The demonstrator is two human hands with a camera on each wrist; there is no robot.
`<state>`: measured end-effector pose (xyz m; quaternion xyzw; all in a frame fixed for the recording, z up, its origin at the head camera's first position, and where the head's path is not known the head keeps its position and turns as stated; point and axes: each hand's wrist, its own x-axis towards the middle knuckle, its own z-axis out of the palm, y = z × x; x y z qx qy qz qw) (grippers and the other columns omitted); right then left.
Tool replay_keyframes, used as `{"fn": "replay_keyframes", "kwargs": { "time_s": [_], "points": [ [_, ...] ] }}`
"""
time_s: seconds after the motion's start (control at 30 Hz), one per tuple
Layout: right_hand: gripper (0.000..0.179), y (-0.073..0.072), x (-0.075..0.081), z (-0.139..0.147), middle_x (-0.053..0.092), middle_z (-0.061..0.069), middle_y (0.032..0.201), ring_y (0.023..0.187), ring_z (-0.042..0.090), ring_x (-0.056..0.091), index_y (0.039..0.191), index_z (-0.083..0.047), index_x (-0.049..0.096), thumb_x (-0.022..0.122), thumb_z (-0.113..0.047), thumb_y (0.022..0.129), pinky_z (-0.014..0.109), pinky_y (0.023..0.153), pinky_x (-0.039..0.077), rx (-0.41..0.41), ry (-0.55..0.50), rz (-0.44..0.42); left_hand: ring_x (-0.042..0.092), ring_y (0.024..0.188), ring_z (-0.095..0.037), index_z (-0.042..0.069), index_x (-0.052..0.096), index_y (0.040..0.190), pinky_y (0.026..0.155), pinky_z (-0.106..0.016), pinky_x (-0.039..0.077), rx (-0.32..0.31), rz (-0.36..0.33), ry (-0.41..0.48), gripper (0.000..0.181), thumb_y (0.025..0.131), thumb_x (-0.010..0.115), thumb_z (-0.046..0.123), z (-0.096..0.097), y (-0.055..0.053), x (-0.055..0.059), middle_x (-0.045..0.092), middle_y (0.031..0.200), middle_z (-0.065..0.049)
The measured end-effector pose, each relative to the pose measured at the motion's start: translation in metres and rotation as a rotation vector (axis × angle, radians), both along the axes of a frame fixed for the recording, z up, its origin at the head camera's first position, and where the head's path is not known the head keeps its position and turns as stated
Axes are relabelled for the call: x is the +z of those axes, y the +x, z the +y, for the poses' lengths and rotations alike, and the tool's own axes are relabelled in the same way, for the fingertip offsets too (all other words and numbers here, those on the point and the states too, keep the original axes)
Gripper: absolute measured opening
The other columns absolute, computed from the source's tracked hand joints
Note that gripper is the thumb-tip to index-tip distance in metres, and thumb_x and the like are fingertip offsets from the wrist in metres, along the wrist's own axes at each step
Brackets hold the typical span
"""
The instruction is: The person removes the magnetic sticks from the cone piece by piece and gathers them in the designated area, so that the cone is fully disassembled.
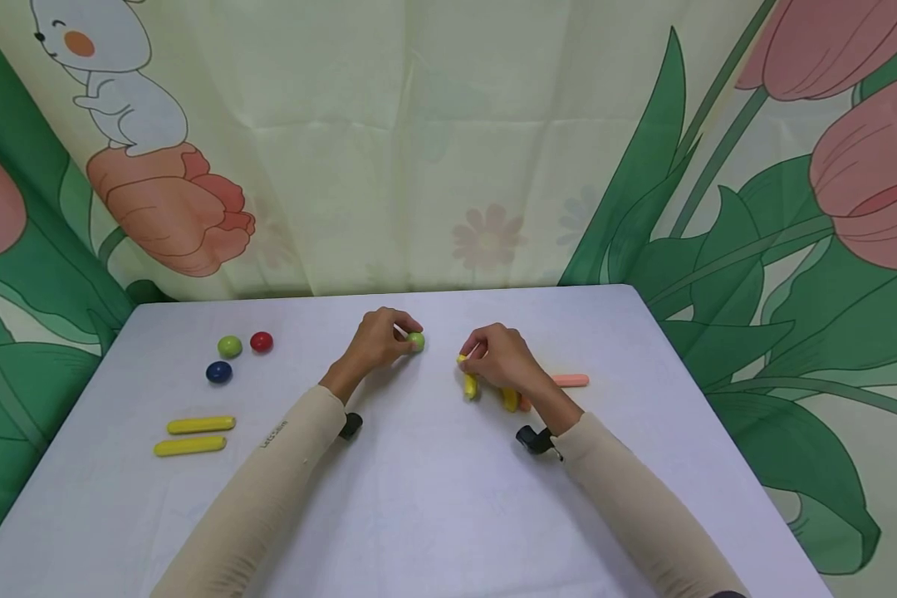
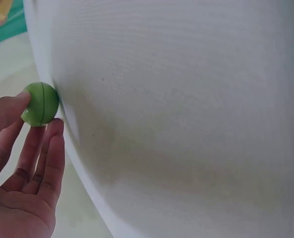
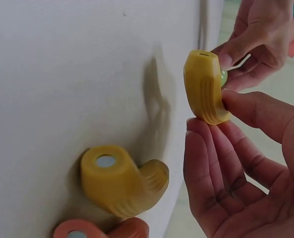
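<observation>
My left hand (image 1: 377, 339) pinches a small green ball (image 2: 40, 104) between thumb and fingers, just above or on the white table; which, I cannot tell. A thin seam line runs across the ball. To its right, my right hand (image 1: 502, 357) pinches a yellow curved piece (image 3: 204, 87) with a ribbed side. In the right wrist view, another yellow curved piece (image 3: 107, 183) lies below that hand, with a silvery disc in its end. Beside it is an orange curved piece (image 3: 82, 230), partly cut off by the frame.
On the table's left lie another green ball (image 1: 229, 346), a red ball (image 1: 262, 342) and a dark blue ball (image 1: 219, 372). Nearer me are two yellow sticks (image 1: 201, 424). A salmon-coloured stick (image 1: 571, 380) extends from behind my right wrist. A printed curtain (image 1: 344, 166) hangs behind the table.
</observation>
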<state>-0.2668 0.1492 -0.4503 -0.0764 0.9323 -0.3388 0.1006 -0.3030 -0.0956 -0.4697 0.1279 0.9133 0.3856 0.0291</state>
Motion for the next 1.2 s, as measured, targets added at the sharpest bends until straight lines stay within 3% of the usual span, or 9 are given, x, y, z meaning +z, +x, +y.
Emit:
{"fn": "replay_keyframes", "kwargs": {
  "time_s": [0.23, 0.53, 0.77, 0.93, 1.2],
  "points": [
    [0.01, 0.01, -0.002, 0.011, 0.071, 0.0, 0.083, 0.079, 0.019, 0.063, 0.095, -0.019, 0.079, 0.086, -0.021, 0.089, 0.032, 0.068, 0.049, 0.018, 0.03, 0.039, 0.077, 0.095, -0.023, 0.011, 0.082, 0.11, 0.074, -0.028, 0.057, 0.0, -0.004, 0.003, 0.022, 0.088, 0.084, 0.008, 0.001, 0.0, 0.001, 0.078, 0.114, -0.008],
    [0.01, 0.02, -0.006, 0.023, 0.07, 0.001, 0.082, 0.072, 0.018, 0.064, 0.097, -0.017, 0.079, 0.085, -0.019, 0.089, 0.029, 0.059, 0.051, 0.006, 0.043, 0.026, 0.076, 0.094, -0.023, 0.012, 0.082, 0.11, 0.073, -0.027, 0.056, -0.004, -0.005, -0.004, 0.023, 0.088, 0.083, 0.007, 0.002, 0.001, 0.001, 0.077, 0.114, -0.008],
    [0.009, 0.022, -0.011, 0.026, 0.069, -0.001, 0.078, 0.073, 0.016, 0.063, 0.093, -0.017, 0.079, 0.086, -0.019, 0.088, 0.029, 0.063, 0.049, 0.008, 0.082, 0.082, 0.076, 0.096, -0.023, 0.013, 0.082, 0.11, 0.073, -0.028, 0.057, 0.005, -0.017, 0.003, 0.023, 0.088, 0.082, 0.006, 0.002, 0.001, 0.002, 0.075, 0.118, -0.008],
    [0.009, 0.024, -0.013, 0.025, 0.069, 0.0, 0.079, 0.075, 0.017, 0.063, 0.094, -0.015, 0.08, 0.086, -0.017, 0.088, 0.028, 0.062, 0.049, -0.006, 0.079, 0.076, 0.077, 0.097, -0.023, 0.012, 0.082, 0.11, 0.075, -0.029, 0.057, 0.011, -0.02, 0.007, 0.023, 0.088, 0.082, 0.005, 0.002, 0.002, 0.001, 0.075, 0.12, -0.008],
    [0.007, 0.027, -0.015, 0.025, 0.073, -0.002, 0.08, 0.08, 0.014, 0.064, 0.093, -0.015, 0.083, 0.087, -0.013, 0.086, 0.03, 0.073, 0.048, -0.005, 0.081, 0.122, 0.076, 0.096, -0.022, 0.012, 0.082, 0.11, 0.077, -0.03, 0.057, 0.017, -0.015, 0.004, 0.023, 0.088, 0.081, 0.005, 0.002, 0.003, 0.0, 0.077, 0.117, -0.007]
  ]
}}
